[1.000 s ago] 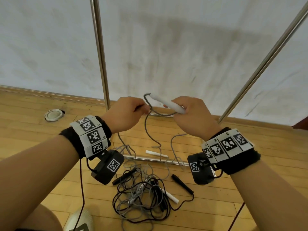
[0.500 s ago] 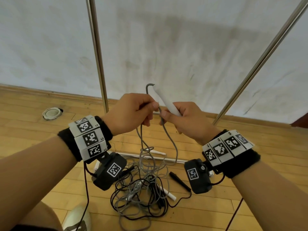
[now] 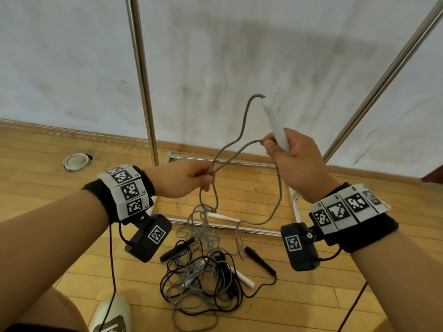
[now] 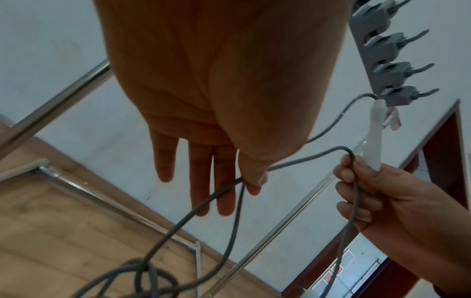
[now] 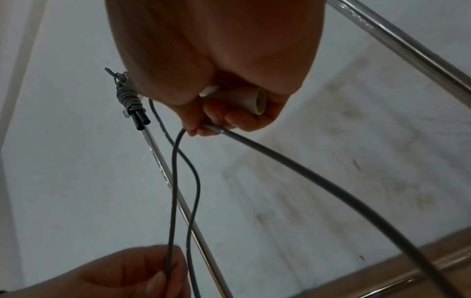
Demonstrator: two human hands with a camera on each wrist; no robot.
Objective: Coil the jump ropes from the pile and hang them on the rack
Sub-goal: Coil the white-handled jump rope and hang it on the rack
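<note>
Grey cord (image 3: 242, 130) of one jump rope runs between my two hands, lifted above the pile (image 3: 203, 271) on the wooden floor (image 3: 48, 236). My right hand (image 3: 297, 161) is wrapped round the rope's white handle (image 3: 275, 125), which points up and slightly left, and pinches a turn of the cord against it. My left hand (image 3: 184, 178), lower and to the left, pinches the cord between thumb and forefinger; in the left wrist view its other fingers (image 4: 201, 181) hang straight.

Progress, as I judge it: coiling of this rope has only begun. One or two loose loops hang from my right hand, and most of the cord trails down into the pile, where grey and black cords lie tangled with a black handle (image 3: 260, 259) and a white handle (image 3: 242, 279). A second white handle (image 3: 223, 218) lies by the rack's base bar (image 3: 251, 230).

In the right wrist view a dark bundle (image 5: 131, 104) hangs high on a rack pole (image 5: 183, 201). It may be a rope already coiled and hung, though the view is too blurred for certainty. Left to do: finish this coil, hang it, then repeat for the ropes in the pile.

The cord looks thin, limp and smooth, kinked where it leaves the handle tip.
</note>
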